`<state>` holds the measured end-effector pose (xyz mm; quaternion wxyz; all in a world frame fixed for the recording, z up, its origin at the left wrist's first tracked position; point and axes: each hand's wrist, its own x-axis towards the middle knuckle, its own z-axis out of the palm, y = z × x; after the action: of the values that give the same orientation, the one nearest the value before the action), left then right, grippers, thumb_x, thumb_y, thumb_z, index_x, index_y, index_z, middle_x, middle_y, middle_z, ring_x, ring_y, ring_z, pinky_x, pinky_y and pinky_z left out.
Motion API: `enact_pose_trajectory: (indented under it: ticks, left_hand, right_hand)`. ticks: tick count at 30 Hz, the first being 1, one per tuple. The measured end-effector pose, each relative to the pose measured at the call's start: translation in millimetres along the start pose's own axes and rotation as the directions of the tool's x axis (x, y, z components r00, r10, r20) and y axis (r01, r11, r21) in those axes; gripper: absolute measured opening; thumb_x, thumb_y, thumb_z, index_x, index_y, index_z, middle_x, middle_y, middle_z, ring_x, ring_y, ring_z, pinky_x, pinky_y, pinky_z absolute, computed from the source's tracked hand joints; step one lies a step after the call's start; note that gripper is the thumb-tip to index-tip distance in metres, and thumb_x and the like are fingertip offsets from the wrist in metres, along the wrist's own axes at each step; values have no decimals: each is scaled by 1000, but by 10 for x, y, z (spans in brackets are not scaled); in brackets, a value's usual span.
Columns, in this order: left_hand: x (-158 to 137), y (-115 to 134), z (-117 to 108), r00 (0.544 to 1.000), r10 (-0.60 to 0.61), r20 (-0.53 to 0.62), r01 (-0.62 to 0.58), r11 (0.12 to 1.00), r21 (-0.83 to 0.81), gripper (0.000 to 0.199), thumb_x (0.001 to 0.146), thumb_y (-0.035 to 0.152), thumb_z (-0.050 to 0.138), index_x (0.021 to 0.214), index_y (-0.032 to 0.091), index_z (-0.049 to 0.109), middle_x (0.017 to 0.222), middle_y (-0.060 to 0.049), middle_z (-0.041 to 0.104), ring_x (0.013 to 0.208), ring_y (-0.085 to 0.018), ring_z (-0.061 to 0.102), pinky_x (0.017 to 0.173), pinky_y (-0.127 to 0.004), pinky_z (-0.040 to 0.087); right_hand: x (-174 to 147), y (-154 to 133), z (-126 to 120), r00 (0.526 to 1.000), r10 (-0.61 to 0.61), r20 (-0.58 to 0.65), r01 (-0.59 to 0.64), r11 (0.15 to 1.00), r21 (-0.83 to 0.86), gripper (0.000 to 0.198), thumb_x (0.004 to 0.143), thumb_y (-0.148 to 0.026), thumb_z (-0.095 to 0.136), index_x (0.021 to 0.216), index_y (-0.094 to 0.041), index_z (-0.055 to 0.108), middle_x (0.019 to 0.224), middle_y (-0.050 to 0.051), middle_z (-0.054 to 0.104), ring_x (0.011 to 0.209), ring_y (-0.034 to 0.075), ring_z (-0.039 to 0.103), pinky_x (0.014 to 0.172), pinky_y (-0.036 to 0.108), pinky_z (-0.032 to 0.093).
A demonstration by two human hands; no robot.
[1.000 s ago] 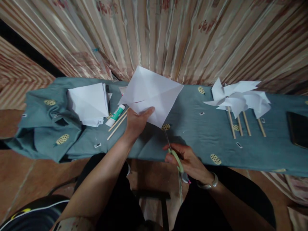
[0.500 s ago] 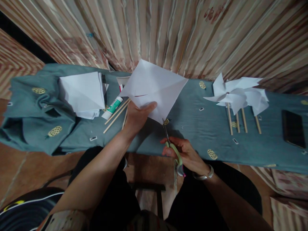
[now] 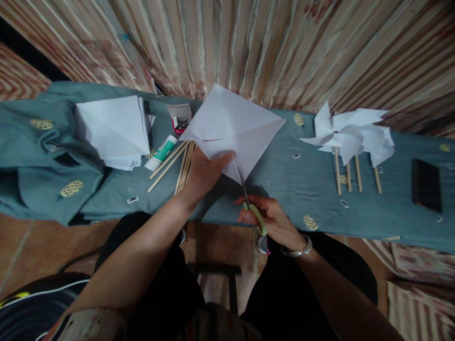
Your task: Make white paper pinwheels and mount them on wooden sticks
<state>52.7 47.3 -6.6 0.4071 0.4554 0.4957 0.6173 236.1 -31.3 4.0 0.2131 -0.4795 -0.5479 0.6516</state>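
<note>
A square white sheet of paper (image 3: 249, 113), turned corner-on, is held over a table covered in blue-green cloth (image 3: 284, 184). The left hand (image 3: 208, 171) grips the sheet's near left edge, thumb on top. The right hand (image 3: 272, 215), below the sheet, is wrapped around green-handled scissors (image 3: 259, 218), whose blades reach the sheet's near corner. A slit runs in from the sheet's left corner. Left of the sheet are wooden sticks (image 3: 166, 170), a glue stick (image 3: 161, 153) with a green label whose white lettering is too small to read, a small open box (image 3: 180, 124) of metal pieces, and, farther left, stacked paper (image 3: 112, 128). Right of the sheet lie paper pinwheels (image 3: 350, 137) on sticks, then a dark phone (image 3: 426, 185). The cloth's printed tags are illegible.
</note>
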Motion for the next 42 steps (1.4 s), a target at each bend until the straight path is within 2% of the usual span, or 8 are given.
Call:
enact_pose_trajectory:
  ticks: [7, 16, 24, 33, 42]
  left_hand:
    - [-8, -25, 6, 1000, -5, 7, 6, 997, -80, 20, 64, 25, 78, 82, 23, 69, 86, -3, 72, 86, -22, 67, 76, -35, 56]
    - [-8, 4, -8, 1000, -18, 12, 18, 1000, -18, 17, 66, 26, 76, 81, 24, 68, 89, -3, 73, 91, -24, 68, 80, -37, 56]
    - [4, -6, -12, 999, -42, 14, 42, 999, -33, 22, 65, 26, 78, 84, 26, 69, 92, -3, 74, 86, -22, 68, 82, -38, 57]
    - [0, 21, -20, 996, -92, 13, 92, 996, 8, 20, 65, 32, 77, 82, 27, 67, 92, -3, 74, 86, -23, 67, 81, -38, 57]
    - [14, -41, -35, 998, -59, -4, 59, 998, -8, 24, 65, 28, 79, 87, 25, 69, 95, -4, 73, 88, -23, 68, 82, -37, 57]
  right_hand:
    - [-5, 22, 1, 1000, -5, -1, 5, 1000, 1, 55, 76, -65, 68, 102, -16, 68, 70, 0, 61, 63, 13, 51, 59, 27, 40]
    - [-5, -5, 6, 999, -33, -6, 32, 999, -24, 55, 77, -64, 67, 101, -15, 68, 70, 1, 62, 61, 12, 51, 58, 27, 40]
    - [-5, -14, 24, 1000, 9, -12, -8, 999, 39, 53, 74, -61, 72, 100, -15, 68, 69, 0, 63, 60, 11, 52, 54, 24, 40]
    - [-5, -19, 55, 998, 54, -41, -50, 995, 84, 49, 70, -56, 76, 99, -17, 68, 70, 0, 67, 63, 13, 61, 54, 23, 47]
    - [-4, -15, 69, 995, 74, -67, -65, 989, 135, 43, 68, -50, 79, 96, -18, 70, 69, -1, 67, 62, 13, 61, 54, 23, 47]
